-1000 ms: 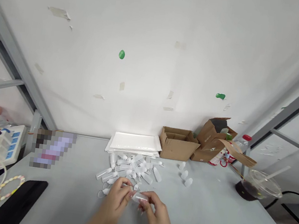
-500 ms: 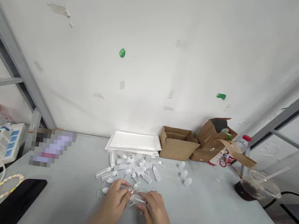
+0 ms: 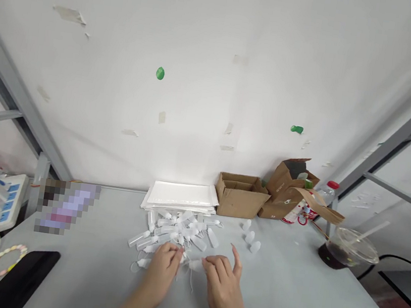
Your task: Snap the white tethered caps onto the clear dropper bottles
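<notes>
My left hand (image 3: 164, 265) is closed, thumb and index finger pinched together at the front edge of a pile of small translucent plastic bottles (image 3: 183, 230). Whatever is between those fingertips is too small to make out. Facing it, my right hand (image 3: 223, 273) pinches the right end of a small translucent bottle (image 3: 195, 265), which lies on its side between the hands. The index or another finger of this hand is raised. A thin pale strap (image 3: 191, 282) trails below that bottle. White caps and loops show among the piled bottles.
Behind the pile lie stacked white sheets (image 3: 182, 195) and an open cardboard box (image 3: 241, 197). Three frosted small pieces (image 3: 250, 237) stand to the right. A drink cup (image 3: 345, 247) is at far right; a black phone (image 3: 25, 279) and a beaded bracelet (image 3: 3, 260) are at left.
My hands have moved slightly apart. The bottle has slipped out of the left fingers' reach and stays at the right fingertips, where one right finger has lifted. The view has shifted slightly.
</notes>
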Available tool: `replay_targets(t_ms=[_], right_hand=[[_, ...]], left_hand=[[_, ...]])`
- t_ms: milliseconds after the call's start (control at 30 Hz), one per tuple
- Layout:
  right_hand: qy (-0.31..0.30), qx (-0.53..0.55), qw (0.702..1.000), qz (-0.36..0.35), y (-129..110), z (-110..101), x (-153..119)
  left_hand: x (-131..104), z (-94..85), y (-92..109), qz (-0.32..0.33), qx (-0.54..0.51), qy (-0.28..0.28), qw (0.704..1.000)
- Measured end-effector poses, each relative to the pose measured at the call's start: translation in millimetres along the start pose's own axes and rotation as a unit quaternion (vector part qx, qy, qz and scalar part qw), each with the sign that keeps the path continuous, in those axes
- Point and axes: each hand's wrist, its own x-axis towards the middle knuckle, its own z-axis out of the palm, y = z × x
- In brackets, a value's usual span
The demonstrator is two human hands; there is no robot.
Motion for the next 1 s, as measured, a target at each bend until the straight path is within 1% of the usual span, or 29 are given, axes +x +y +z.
replay_targets(t_ms=[67, 167, 233, 300, 367, 467, 533, 633, 733, 833, 900, 1000], right_hand=[[-0.005, -0.003, 1.000, 0.031, 6.6, -0.8, -3.2], [-0.046, 0.005, 0.996, 0.083, 16.1, -0.4, -9.7], [-0.074, 0.015, 0.992, 0.099, 19.4, 0.5, -14.0], [-0.091, 0.025, 0.991, 0.099, 19.0, 0.6, -16.8], [-0.098, 0.036, 0.990, 0.092, 15.2, -0.6, -16.7], [-0.106, 0.053, 0.990, 0.078, 7.4, -3.7, -12.0], [-0.115, 0.065, 0.989, 0.067, 4.0, -4.9, -8.6], [-0.117, 0.074, 0.990, 0.039, 4.3, -5.1, -8.2], [-0.114, 0.077, 0.990, -0.009, 10.1, -7.0, -14.4], [-0.114, 0.055, 0.991, -0.052, 16.5, -12.2, -21.9], [-0.112, 0.031, 0.991, -0.067, 18.9, -15.9, -24.7], [-0.108, 0.008, 0.991, -0.074, 20.4, -18.9, -26.5]], left_hand=[[2.7, -1.3, -4.8, 0.023, 0.059, 0.041, 0.997], [4.8, -3.0, -11.4, 0.062, 0.145, 0.077, 0.984], [3.7, -4.7, -12.7, 0.074, 0.162, 0.094, 0.979], [0.4, -8.2, -9.9, 0.093, 0.145, 0.099, 0.980], [-4.3, -12.9, -3.6, 0.127, 0.114, 0.071, 0.983], [-10.7, -17.9, 6.9, 0.169, 0.078, -0.003, 0.983], [-13.3, -18.0, 10.6, 0.181, 0.062, -0.039, 0.981], [-15.7, -16.9, 10.1, 0.187, 0.038, -0.079, 0.979], [-19.5, -20.2, 7.8, 0.184, 0.031, -0.104, 0.977], [-24.5, -26.1, 9.5, 0.192, 0.044, -0.118, 0.973], [-27.4, -27.6, 13.1, 0.198, 0.056, -0.125, 0.971], [-29.9, -24.0, 18.5, 0.198, 0.064, -0.127, 0.970]])
